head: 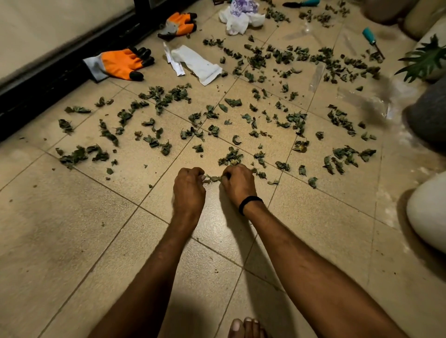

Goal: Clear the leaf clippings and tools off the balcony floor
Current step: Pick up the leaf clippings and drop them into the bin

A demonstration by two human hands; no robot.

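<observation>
Green, dry leaf clippings (169,101): scattered over most of the beige tiled floor (72,229), thickest across the middle and toward the far right corner, thinning out toward me.

Small clump (213,178): lies on the tiles at the near edge of the scatter, between my two hands.

Left hand (189,187): knuckles up, fingers curled under, fingertips pinching the left end of the small clump.

Right hand (239,183): knuckles up, fingers curled in, closed over the right end of the same clump; more clippings touch its far side. Black band (249,203) on the wrist.

Both forearms: stretched forward from the near edge, converging at the clump. My toes (246,328) show at the near edge.

Orange gloves, two: one (120,64) flat by the black door track (48,72) along the left edge, one (179,24) farther back, crumpled.

White paper packet (195,64): torn open, just right of the nearer glove, clippings touching its right end.

Crumpled white bag (241,17): at the far edge, right of the farther glove.

Teal-handled tools, two: one (306,3) at the far edge, one (372,39) near the far right corner, both among clippings.

Right edge: green plant leaf (424,60), grey pot (427,113), white pot (429,212), each only partly in view.

Between my hands and the tools lies the whole spread of clippings.
</observation>
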